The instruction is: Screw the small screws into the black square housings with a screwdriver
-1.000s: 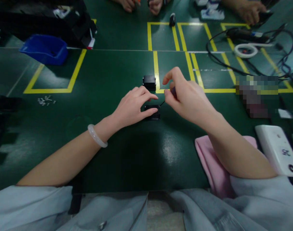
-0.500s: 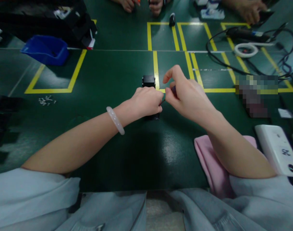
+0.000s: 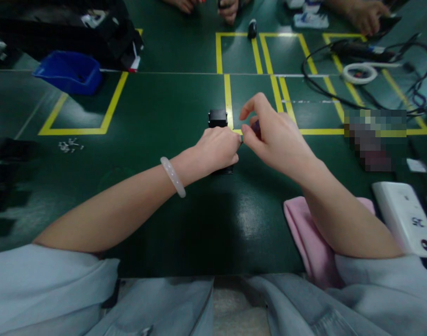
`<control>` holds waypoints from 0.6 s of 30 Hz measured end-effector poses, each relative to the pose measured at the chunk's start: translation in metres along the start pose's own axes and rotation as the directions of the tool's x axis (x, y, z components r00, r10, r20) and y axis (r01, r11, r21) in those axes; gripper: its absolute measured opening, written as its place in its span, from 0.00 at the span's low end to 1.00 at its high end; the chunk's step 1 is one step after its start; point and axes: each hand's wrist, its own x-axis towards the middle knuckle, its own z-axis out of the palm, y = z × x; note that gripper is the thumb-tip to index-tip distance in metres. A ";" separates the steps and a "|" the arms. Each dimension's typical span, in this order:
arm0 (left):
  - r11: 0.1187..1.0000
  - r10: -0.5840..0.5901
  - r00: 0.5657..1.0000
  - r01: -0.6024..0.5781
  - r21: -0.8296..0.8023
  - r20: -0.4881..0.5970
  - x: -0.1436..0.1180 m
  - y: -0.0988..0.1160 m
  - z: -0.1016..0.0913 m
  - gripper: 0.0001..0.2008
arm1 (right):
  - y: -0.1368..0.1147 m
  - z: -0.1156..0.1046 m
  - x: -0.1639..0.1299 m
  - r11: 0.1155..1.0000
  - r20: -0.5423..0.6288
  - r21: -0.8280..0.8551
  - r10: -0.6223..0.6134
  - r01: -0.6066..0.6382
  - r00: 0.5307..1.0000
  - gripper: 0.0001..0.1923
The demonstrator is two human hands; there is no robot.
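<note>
- The left hand [image 3: 218, 148] is closed over a small black block [image 3: 224, 170] that rests on the green table [image 3: 164, 107]; only the block's near lower edge is seen below the fingers. The grip is clamped on the block from above.
- The right hand [image 3: 273, 135] is held just to the right of the left hand, with fingertips almost touching it. Thumb and fingers are pinched together on a small dark tool [image 3: 256, 127], most of which is hidden; its type cannot be told.
- The tool's tip is directed left and slightly toward the person, at the block's right side. The block lies directly left of the right grip, and the right hand is the nearer working hand.
- The block's long axis cannot be told under the covering hand.
- A second black block [image 3: 217, 118] stands on the table just beyond the left hand, apart from it and beside a yellow tape line [image 3: 228, 98].
- A pale bangle [image 3: 173, 176] is worn on the left wrist.
- A pink cloth [image 3: 306, 233] lies under the right forearm.
- A blue bin [image 3: 69, 72] sits far left; cables [image 3: 315, 79] lie far right.
- Other people's hands [image 3: 229, 9] are seen at the far edge, well apart.
</note>
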 end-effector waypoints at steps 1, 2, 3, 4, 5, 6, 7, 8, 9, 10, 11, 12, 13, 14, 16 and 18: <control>1.000 0.009 1.000 -0.009 0.003 -0.006 0.000 0.000 0.000 0.14 | 0.001 0.000 0.000 1.000 -0.009 0.008 -0.004 0.004 1.000 0.13; 1.000 0.017 1.000 -0.017 0.006 -0.013 -0.001 -0.001 0.000 0.14 | 0.001 0.000 0.000 1.000 -0.017 0.017 -0.008 0.008 1.000 0.12; 1.000 0.023 1.000 -0.022 0.012 -0.019 -0.001 -0.001 0.000 0.14 | 0.001 0.000 0.000 1.000 -0.026 0.023 -0.011 0.012 1.000 0.11; 1.000 0.025 0.999 -0.024 0.018 -0.021 -0.002 -0.002 0.000 0.14 | 0.002 0.000 0.000 0.999 -0.031 0.029 -0.016 0.016 0.999 0.11; 0.999 0.026 1.000 -0.026 0.021 -0.016 -0.002 -0.002 -0.001 0.14 | 0.002 -0.001 0.000 0.999 -0.037 0.034 -0.021 0.022 0.999 0.10; 0.999 0.025 1.000 -0.025 0.022 -0.008 -0.003 -0.003 -0.002 0.14 | 0.002 -0.001 0.000 0.999 -0.045 0.043 -0.028 0.030 0.999 0.10; 1.000 0.020 1.000 -0.020 0.021 0.000 -0.004 -0.003 -0.003 0.14 | 0.003 -0.002 -0.001 0.998 -0.057 0.053 -0.036 0.039 0.998 0.09; 1.000 0.024 1.000 -0.024 0.009 0.014 -0.006 -0.003 -0.005 0.14 | 0.003 -0.003 -0.001 0.997 -0.072 0.066 -0.046 0.050 0.996 0.08; 1.000 0.022 1.000 -0.022 -0.002 0.012 -0.008 -0.003 -0.007 0.14 | 0.004 -0.004 -0.001 0.995 -0.091 0.079 -0.055 0.062 0.994 0.08; 1.000 0.013 1.000 -0.013 -0.012 0.008 -0.010 -0.003 -0.010 0.14 | 0.004 -0.005 -0.001 0.993 -0.114 0.092 -0.066 0.076 0.991 0.07; 1.000 0.012 1.000 -0.012 -0.018 0.007 -0.012 -0.003 -0.012 0.15 | 0.004 -0.006 -0.002 0.990 -0.141 0.102 -0.078 0.093 0.987 0.07; 1.000 0.013 1.000 -0.013 -0.016 -0.002 -0.015 -0.003 -0.015 0.15 | 0.004 -0.007 -0.002 0.987 -0.169 0.112 -0.094 0.114 0.981 0.06; 1.000 0.016 1.000 -0.016 -0.012 -0.014 -0.018 -0.004 -0.017 0.14 | 0.003 -0.008 -0.003 0.983 -0.201 0.121 -0.112 0.138 0.973 0.05; 1.000 0.004 1.000 -0.004 -0.007 -0.030 -0.020 -0.006 -0.019 0.14 | 0.002 -0.009 -0.004 0.978 -0.236 0.131 -0.128 0.163 0.963 0.04; 0.999 -0.039 0.998 0.038 -0.002 -0.043 -0.025 -0.012 -0.021 0.14 | -0.001 -0.011 -0.006 0.964 -0.321 0.160 -0.152 0.212 0.935 0.03; 0.998 -0.068 0.996 0.067 -0.018 -0.060 -0.032 -0.023 -0.022 0.13 | -0.003 -0.013 -0.007 0.949 -0.394 0.191 -0.159 0.250 0.905 0.03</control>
